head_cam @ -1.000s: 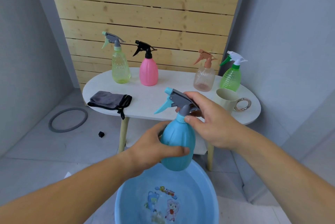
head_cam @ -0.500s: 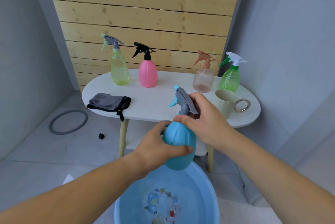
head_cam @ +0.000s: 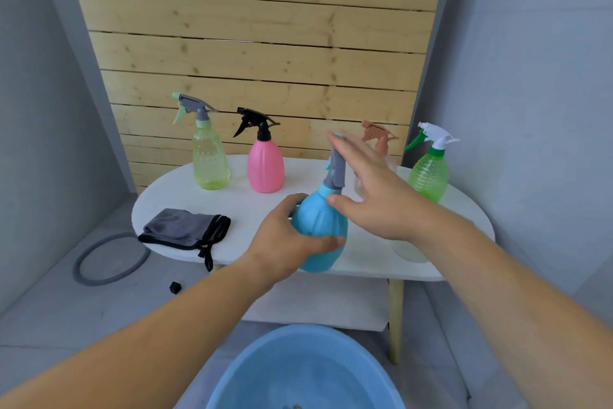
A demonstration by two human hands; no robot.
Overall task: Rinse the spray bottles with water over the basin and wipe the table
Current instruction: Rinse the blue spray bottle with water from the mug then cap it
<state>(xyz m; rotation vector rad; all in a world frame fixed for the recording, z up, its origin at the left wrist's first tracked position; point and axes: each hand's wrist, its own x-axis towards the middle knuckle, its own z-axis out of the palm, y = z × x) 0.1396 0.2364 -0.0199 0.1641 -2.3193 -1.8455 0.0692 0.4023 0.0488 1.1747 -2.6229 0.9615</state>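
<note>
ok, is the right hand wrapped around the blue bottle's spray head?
No, the right hand is open with fingers straight beside the grey spray head; only the left hand holds the blue spray bottle.

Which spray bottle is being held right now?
The blue spray bottle with the grey trigger head: the left hand grips its body. The yellow-green bottle, pink bottle, brown-topped bottle and green bottle stand on the table.

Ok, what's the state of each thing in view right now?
blue spray bottle, upright, capped
left hand, grips its body
right hand, open, beside its top
yellow bottle, upright on table
pink bottle, upright on table
green bottle, upright on table
grey cloth, bunched on table
basin, on floor, upright
</note>
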